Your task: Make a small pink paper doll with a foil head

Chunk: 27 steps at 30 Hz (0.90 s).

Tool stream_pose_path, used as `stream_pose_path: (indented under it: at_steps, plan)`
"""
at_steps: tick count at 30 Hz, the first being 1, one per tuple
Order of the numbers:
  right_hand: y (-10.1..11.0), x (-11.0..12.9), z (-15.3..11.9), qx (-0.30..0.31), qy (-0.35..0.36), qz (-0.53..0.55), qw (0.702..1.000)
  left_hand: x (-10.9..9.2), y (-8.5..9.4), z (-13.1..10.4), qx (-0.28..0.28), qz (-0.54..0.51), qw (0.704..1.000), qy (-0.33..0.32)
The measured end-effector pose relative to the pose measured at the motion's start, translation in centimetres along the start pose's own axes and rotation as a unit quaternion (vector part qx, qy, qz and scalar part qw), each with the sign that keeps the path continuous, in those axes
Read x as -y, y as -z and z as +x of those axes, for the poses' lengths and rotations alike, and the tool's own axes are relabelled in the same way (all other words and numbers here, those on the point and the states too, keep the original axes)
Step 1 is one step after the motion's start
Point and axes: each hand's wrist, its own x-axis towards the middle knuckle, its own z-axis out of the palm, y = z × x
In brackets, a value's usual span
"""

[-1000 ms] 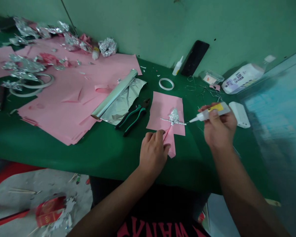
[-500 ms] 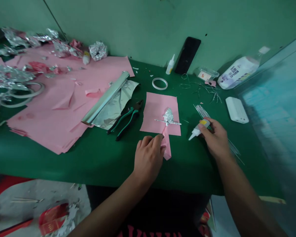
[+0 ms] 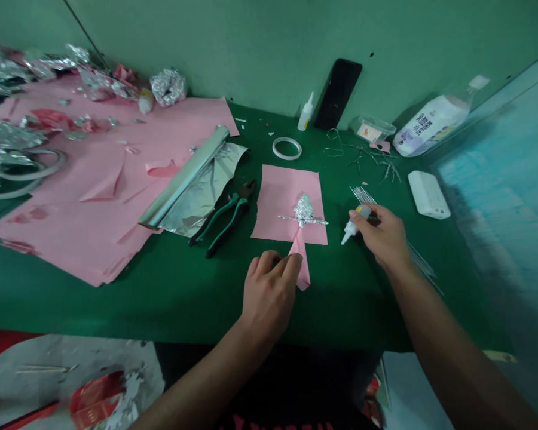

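My left hand (image 3: 269, 292) pinches the side of a folded pink paper piece (image 3: 303, 276), which narrows toward its top. That narrow end meets a foil figure (image 3: 303, 207) with a crumpled, pointed head and a thin foil crossbar. Beneath the figure lies a square sheet of pink paper (image 3: 269, 203). In my right hand (image 3: 384, 237) is a small white glue bottle (image 3: 350, 229) with a yellow label, its nozzle tilted down to the left, apart from the paper. Thin metal wires (image 3: 424, 269) lie under and beside that hand.
Pliers (image 3: 228, 218) and a foil roll (image 3: 186, 176) lie left of the sheet, beside stacked pink paper (image 3: 85, 227). Behind are a tape ring (image 3: 287, 149), another glue bottle (image 3: 305, 113), a phone (image 3: 339, 94), a plastic bottle (image 3: 430, 125) and a white box (image 3: 428, 194).
My left fingers have shifted slightly down along the folded pink paper. My right hand has moved a little left and up with the glue bottle. The camera view has shifted slightly.
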Motion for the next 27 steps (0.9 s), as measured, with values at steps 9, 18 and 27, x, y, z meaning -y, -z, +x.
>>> stream_pose_path:
  at_steps: [9, 18, 27]
  plan:
    - [0.0, 6.2, -5.4, 0.138, 0.119, -0.131, 0.975, 0.1, -0.1, 0.0, -0.001, -0.018, 1.000, -0.013]
    - [-3.0, 8.7, -7.6, 0.249, 0.063, -0.131, 0.957, 0.1, 0.2, 0.1, -0.005, -0.053, 0.996, -0.068]
    - [-2.1, 8.5, -9.1, 0.237, -0.013, -0.003, 0.971, 0.2, 1.7, 1.1, -0.045, -0.248, 0.957, 0.144]
